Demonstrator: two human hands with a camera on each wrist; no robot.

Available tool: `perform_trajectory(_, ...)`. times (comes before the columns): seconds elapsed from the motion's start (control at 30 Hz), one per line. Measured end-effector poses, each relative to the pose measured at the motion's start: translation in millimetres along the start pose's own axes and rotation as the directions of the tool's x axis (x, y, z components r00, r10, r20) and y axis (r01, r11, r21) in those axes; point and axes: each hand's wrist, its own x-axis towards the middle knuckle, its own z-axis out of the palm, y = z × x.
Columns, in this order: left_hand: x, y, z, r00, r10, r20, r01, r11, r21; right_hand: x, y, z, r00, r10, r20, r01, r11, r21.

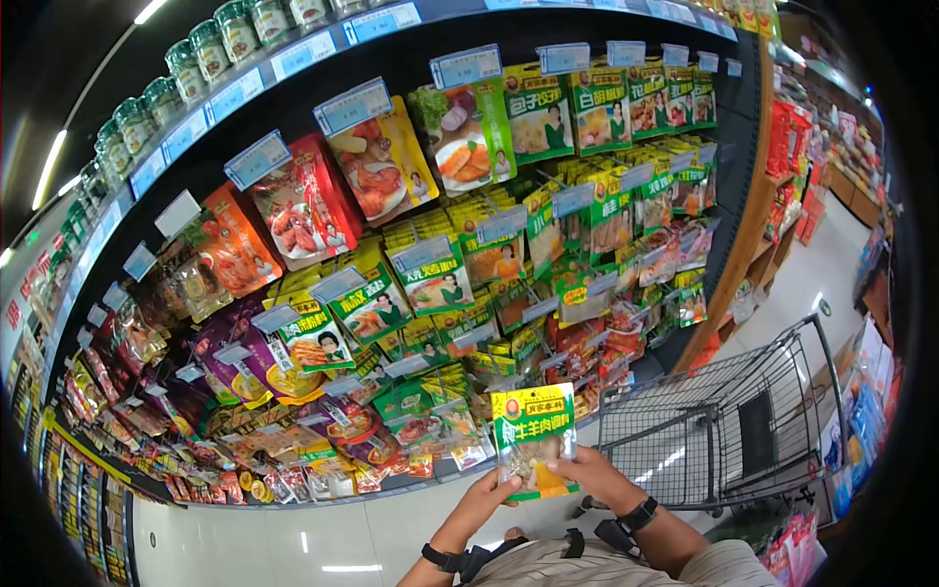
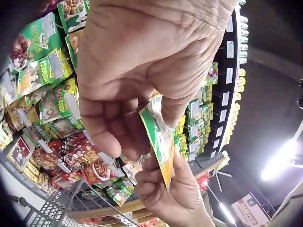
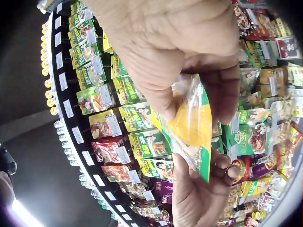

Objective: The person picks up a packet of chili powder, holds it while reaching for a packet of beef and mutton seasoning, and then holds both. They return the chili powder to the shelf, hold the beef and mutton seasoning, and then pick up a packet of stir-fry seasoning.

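A green and yellow seasoning packet (image 1: 536, 430) with a clear window and Chinese lettering is held upright in front of the body, its printed face toward the head camera. My left hand (image 1: 481, 507) pinches its lower left corner, thumb on the front. At the lower right edge, my right hand (image 1: 599, 477) grips it the same way. Seen edge-on in the left wrist view, the packet (image 2: 160, 139) sits between thumb and curled fingers. In the right wrist view, my thumb lies on the yellow part of the packet (image 3: 189, 125).
Hanging packets (image 1: 469, 259) in several rows fill the curved shelf ahead, with price tags (image 1: 466, 67) in front. Green-lidded jars (image 1: 207, 54) line the top shelf. A wire shopping cart (image 1: 724, 430) stands at the right, beside a wooden shelf end (image 1: 748, 225). Pale tiled floor (image 1: 362, 538) lies below.
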Motion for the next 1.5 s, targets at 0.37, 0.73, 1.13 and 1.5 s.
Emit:
perform_trajectory(0.37, -3.4, -12.3, 44.5, 0.968, 0.136, -0.21, -0.155, 0.985, -0.078, -30.5, -7.2, -28.6, 0.989, 0.019, 0.148, -0.015, 1.0, -0.027)
perform_trajectory(0.73, -37.4, -14.2, 47.8, 0.943, 0.18, -0.278, -0.215, 0.971, -0.101, -32.0, -5.3, -15.0, 0.983, 0.032, 0.18, -0.019, 0.997, -0.074)
perform_trajectory(1.13, -70.0, -41.4, 39.3, 0.927, 0.186, -0.326, -0.223, 0.971, -0.082, -36.0, 5.8, -1.8, 0.958, 0.067, 0.278, -0.025, 0.988, -0.15)
perform_trajectory(1.5, -101.8, -39.7, 54.5, 0.972, 0.033, -0.234, -0.083, 0.975, -0.205, -43.3, 27.2, -4.7, 0.934, 0.139, 0.329, -0.014, 0.935, -0.355)
